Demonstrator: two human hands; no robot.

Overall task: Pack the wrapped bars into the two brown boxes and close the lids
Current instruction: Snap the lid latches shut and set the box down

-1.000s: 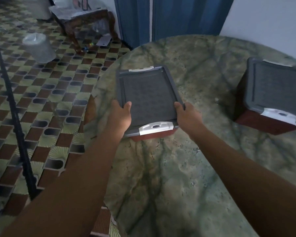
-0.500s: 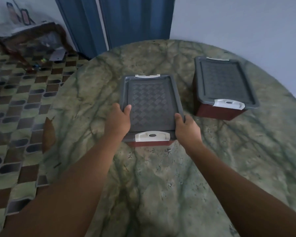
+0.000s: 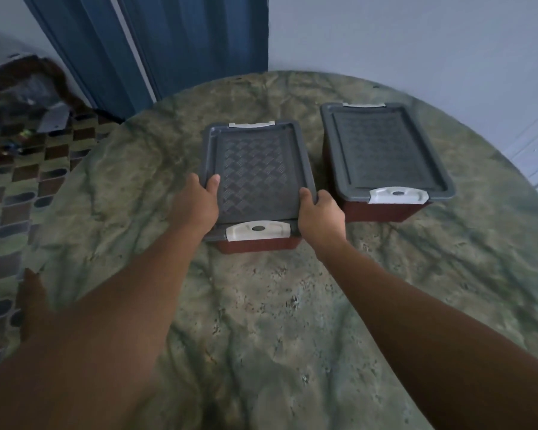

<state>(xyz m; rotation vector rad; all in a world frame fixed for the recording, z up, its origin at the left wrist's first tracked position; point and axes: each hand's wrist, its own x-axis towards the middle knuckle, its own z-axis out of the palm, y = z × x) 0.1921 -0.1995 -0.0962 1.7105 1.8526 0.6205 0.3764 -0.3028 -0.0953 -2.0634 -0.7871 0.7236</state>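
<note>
Grey lid (image 3: 255,172) of the centre-frame box (image 3: 258,245) is gripped at both sides by left hand (image 3: 196,206) and right hand (image 3: 320,212), thumbs curled over; white front latch (image 3: 257,231) likely requires pressing next.

You have a round green-veined bench (image 3: 261,321) that looks like polished stone, mottled and faintly glossy. The near reddish-brown plastic box (image 3: 258,245) shows ribbed matt walls; its grey plastic lid (image 3: 255,169) is matt, embossed with a woven pattern, with a smooth white plastic latch (image 3: 257,231). The far brown plastic box (image 3: 382,209) carries a matching matt grey lid (image 3: 382,150). The patterned floor tiles (image 3: 16,187) look glazed.
</note>
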